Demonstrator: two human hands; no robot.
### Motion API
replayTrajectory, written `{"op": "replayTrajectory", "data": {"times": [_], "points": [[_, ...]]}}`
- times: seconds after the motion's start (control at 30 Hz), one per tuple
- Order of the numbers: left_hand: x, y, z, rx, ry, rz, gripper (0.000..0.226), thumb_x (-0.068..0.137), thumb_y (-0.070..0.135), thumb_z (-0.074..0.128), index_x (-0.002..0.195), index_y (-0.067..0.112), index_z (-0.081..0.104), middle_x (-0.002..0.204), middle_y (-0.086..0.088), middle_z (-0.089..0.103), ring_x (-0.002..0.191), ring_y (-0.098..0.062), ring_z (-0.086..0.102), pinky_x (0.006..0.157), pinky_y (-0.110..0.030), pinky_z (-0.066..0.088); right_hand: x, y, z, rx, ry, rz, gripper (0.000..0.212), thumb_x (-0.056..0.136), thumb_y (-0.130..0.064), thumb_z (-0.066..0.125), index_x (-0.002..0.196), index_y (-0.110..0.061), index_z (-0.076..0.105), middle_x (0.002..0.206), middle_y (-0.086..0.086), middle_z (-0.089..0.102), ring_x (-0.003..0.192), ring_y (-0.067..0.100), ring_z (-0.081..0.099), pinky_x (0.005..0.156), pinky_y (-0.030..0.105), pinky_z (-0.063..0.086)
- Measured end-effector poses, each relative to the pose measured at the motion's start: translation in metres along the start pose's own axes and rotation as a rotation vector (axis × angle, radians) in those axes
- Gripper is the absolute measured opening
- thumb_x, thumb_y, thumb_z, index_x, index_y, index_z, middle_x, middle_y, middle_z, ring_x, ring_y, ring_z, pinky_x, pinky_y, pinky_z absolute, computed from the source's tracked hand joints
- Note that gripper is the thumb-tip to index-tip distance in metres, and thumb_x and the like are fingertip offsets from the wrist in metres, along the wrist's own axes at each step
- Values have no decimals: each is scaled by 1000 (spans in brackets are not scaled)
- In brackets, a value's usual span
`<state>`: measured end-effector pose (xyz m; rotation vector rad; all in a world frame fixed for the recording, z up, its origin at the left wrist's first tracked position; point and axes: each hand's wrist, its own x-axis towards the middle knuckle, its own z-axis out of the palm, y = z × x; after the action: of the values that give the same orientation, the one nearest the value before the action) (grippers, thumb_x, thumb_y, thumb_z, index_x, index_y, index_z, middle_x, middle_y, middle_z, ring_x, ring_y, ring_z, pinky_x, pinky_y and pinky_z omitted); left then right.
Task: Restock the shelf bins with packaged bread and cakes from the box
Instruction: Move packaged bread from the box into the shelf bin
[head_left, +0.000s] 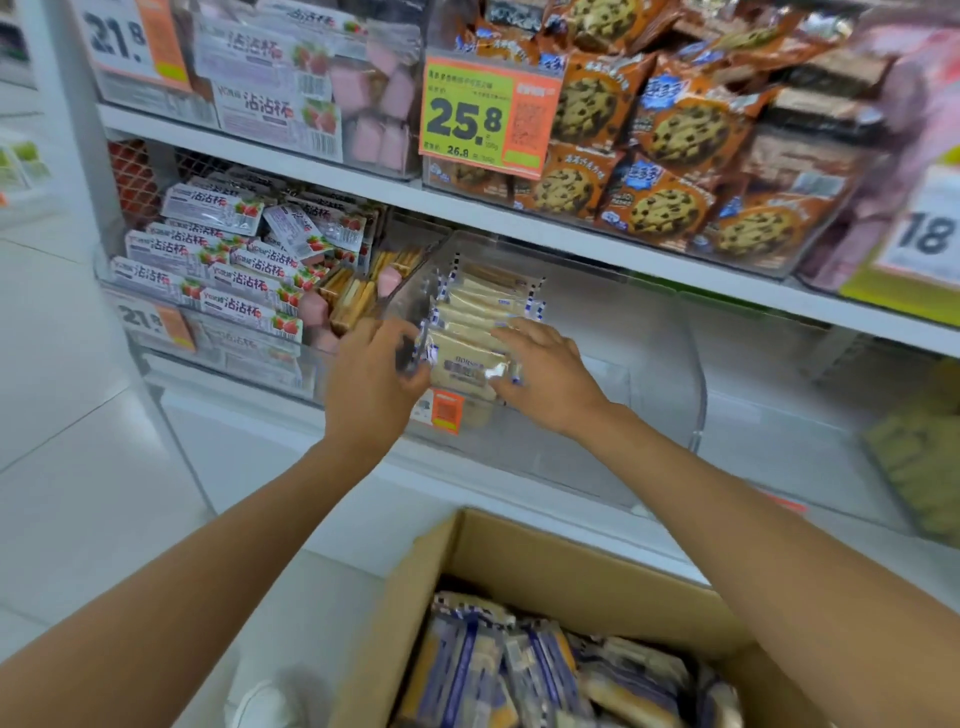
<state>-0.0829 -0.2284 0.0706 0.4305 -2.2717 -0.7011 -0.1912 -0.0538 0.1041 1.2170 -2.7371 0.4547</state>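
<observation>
As both hands, left hand (371, 371) and right hand (543, 376), pinched the pale plastic-wrapped cake packet (470, 364) over the clear plastic shelf bin (670, 364), fingers closed on its ends; a careless push might have toppled the stacked row.

On the upper shelf, brown packets with chocolate chip cookies (670, 130) fill a clear container, and an orange and green price tag (488, 111) with "25.8" hangs on its front. To the left, white packets with red strawberries (228, 260) lie in heaps. Another tag, "21.8" (130, 39), is at the top left. The floor (78, 441) has pale tiles.
</observation>
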Motion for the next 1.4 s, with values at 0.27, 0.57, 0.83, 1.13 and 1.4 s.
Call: {"op": "replayTrajectory", "data": {"times": [0.27, 0.57, 0.83, 1.13, 1.4], "points": [[-105, 31, 26, -233, -578, -161, 12, 83, 20, 75, 80, 23, 64, 87, -3, 68, 79, -15, 62, 81, -37, 53, -145, 17, 22, 117, -68, 103, 23, 90, -16, 57, 112, -14, 64, 114, 3, 59, 97, 19, 55, 84, 34, 46], [-200, 11, 66, -110, -853, -265, 7, 87, 30, 71, 91, 26, 67, 89, 14, 66, 87, -5, 62, 77, -21, 48, -292, 89, 129, 212, -714, 427, 28, 94, -21, 56, 118, -6, 63, 116, 14, 65, 108, 31, 60, 81, 35, 46], [-226, 27, 98, -190, -1048, -344, 12, 90, 25, 67, 101, 19, 68, 100, 6, 67, 93, -11, 63, 84, -28, 52, -314, 111, 154, 189, -746, 465, 11, 90, -13, 57, 94, -7, 64, 98, 15, 63, 96, 32, 61, 77, 37, 46], [-241, 32, 104, -330, -1033, -780, 9, 95, 18, 60, 99, 11, 65, 93, -11, 65, 75, -16, 61, 64, -25, 50, -326, 115, 156, 291, -959, 592, 67, 88, -34, 69, 146, -15, 40, 148, 11, 45, 129, 29, 49, 103, 46, 45], [-216, 37, 97, -692, -1250, -1391, 83, 85, 75, 46, 114, -2, 52, 120, -22, 64, 106, -32, 67, 77, -38, 60, -302, 98, 105, 392, -157, 348, 26, 86, -13, 70, 110, -19, 65, 108, -8, 55, 103, 10, 47, 83, 21, 32]]}}
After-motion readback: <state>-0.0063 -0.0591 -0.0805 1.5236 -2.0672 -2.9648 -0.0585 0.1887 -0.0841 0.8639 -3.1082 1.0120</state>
